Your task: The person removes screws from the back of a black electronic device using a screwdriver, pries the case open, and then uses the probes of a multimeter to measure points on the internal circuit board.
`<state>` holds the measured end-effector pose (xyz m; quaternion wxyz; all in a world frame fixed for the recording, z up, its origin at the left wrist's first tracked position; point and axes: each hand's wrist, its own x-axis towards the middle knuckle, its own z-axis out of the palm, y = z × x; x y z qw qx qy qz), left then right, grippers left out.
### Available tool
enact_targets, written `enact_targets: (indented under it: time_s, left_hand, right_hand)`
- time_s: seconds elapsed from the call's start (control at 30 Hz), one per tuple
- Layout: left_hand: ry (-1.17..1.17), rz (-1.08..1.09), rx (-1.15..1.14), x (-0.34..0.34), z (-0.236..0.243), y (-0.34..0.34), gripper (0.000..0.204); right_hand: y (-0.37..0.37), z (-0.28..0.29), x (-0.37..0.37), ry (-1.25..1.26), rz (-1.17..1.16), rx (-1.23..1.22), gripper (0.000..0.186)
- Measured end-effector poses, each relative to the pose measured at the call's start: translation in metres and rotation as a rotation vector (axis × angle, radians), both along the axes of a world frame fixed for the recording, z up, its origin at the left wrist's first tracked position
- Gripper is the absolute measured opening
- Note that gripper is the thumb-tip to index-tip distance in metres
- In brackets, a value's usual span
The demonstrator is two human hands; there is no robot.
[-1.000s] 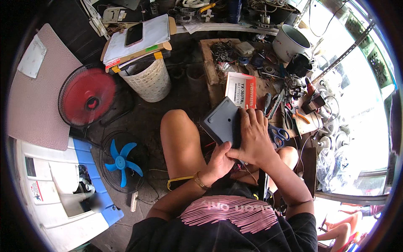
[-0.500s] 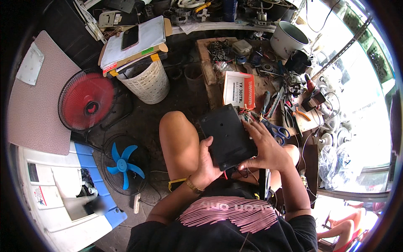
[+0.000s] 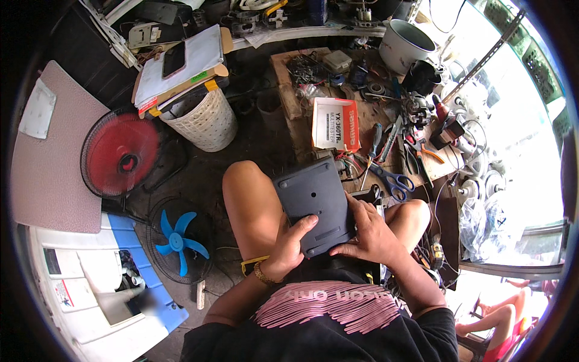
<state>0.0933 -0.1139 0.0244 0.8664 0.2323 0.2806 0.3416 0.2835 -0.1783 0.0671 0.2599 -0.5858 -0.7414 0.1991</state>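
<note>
A flat black plastic casing (image 3: 322, 196) with small round feet and a hole in its face is held over my lap. My left hand (image 3: 291, 247) grips its lower left side, the thumb lying across the face and the other fingers hidden beneath. My right hand (image 3: 373, 234) holds the lower right edge, fingers along the side and thumb at the bottom corner. Just beyond the casing is an opened red and white carton (image 3: 338, 123) on a wooden board. Blue-handled scissors (image 3: 395, 181) and a screwdriver (image 3: 376, 140) lie to the right of the carton.
The wooden board (image 3: 291, 96) also carries pliers (image 3: 431, 148), loose parts and a metal pot (image 3: 407, 47). At left are a white basket (image 3: 208, 123) topped with papers and a phone (image 3: 174, 60), a red fan (image 3: 120, 154) and a blue-bladed fan (image 3: 177, 241). Another person's legs (image 3: 500, 314) show lower right.
The casing has turned and tilted so its face shows more fully and lighter. My left thumb has moved from its edge onto the face. My right hand sits a little lower.
</note>
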Motion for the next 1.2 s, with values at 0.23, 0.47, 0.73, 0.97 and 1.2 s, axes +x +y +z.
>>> enact_targets:
  time_s: [0.23, 0.47, 0.73, 0.97, 1.2]
  left_hand:
    - [0.081, -0.135, 0.127, -0.009, 0.017, -0.004, 0.044]
    - [0.179, -0.168, 0.238, -0.025, 0.012, -0.012, 0.046]
    - [0.264, -0.193, 0.084, -0.034, 0.001, -0.025, 0.045]
    - [0.317, -0.201, 0.322, -0.029, 0.000, -0.016, 0.079]
    - [0.216, -0.214, 0.449, -0.021, 0.001, 0.000, 0.089]
  right_hand:
    - [0.010, -0.016, 0.011, 0.594, -0.104, -0.001, 0.070]
    - [0.016, -0.013, 0.000, 0.647, -0.111, 0.019, 0.045]
    - [0.005, -0.023, -0.015, 0.724, -0.219, -0.079, 0.035]
    - [-0.010, -0.041, -0.017, 0.758, -0.283, -0.201, 0.031]
    - [-0.008, -0.025, -0.012, 0.678, -0.292, -0.184, 0.034]
